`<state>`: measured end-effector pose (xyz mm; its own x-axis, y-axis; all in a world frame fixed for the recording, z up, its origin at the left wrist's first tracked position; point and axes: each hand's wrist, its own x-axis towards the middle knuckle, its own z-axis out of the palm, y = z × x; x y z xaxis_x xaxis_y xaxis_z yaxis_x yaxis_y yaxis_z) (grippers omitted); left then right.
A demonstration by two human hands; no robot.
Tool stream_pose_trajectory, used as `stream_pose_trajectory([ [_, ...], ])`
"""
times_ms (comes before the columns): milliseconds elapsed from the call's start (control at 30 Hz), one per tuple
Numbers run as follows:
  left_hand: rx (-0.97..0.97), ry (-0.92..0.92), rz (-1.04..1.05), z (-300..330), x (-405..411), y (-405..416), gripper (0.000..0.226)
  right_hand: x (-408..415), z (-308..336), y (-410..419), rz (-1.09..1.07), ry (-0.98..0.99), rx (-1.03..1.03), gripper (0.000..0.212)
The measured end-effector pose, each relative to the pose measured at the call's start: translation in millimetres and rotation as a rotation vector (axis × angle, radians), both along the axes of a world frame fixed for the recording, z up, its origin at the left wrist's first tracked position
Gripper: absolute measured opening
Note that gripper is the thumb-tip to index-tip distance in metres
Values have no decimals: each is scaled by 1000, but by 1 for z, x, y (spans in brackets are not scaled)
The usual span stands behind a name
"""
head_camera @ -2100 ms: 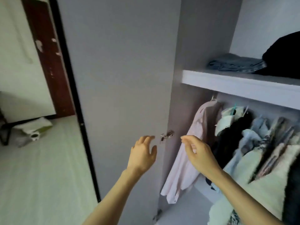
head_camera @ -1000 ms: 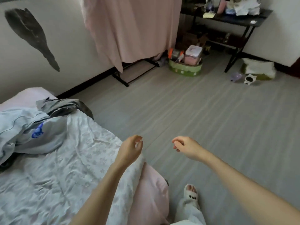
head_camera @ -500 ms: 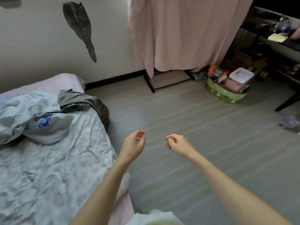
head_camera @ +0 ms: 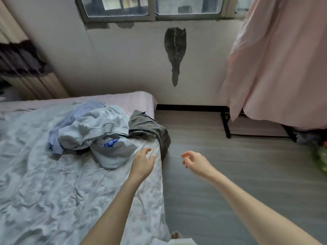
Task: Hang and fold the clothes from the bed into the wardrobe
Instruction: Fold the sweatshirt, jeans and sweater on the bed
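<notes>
Both hands reach out empty toward the clothes heaped on the bed [head_camera: 53, 174], presumably to pick the next piece for the wardrobe, which is out of view. The left hand [head_camera: 142, 162] hangs over the bed's edge with fingers loosely spread, near the pale grey garment [head_camera: 99, 131] with a blue print. The right hand [head_camera: 194, 160] floats above the floor, fingers loosely curled, gripping nothing. The dark grey garment [head_camera: 148, 129] lies crumpled, its long axis running from the pile toward the bed's edge, 1 end drooping over.

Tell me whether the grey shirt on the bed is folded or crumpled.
Crumpled: the grey shirt lies bunched in a heap on the bed, its blue print creased.
</notes>
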<state>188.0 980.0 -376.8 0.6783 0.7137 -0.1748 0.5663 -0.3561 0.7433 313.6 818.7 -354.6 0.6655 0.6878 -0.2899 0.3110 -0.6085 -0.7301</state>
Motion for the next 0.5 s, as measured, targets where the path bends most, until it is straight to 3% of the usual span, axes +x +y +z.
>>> stream_pose_trajectory([
  [300,-249,183,446,-68,-32,128,41,31,-61,175,361,-15,-150,41],
  [500,-367,105,681,-107,-31,214,50,49,-108,290,542,-63,-206,49],
])
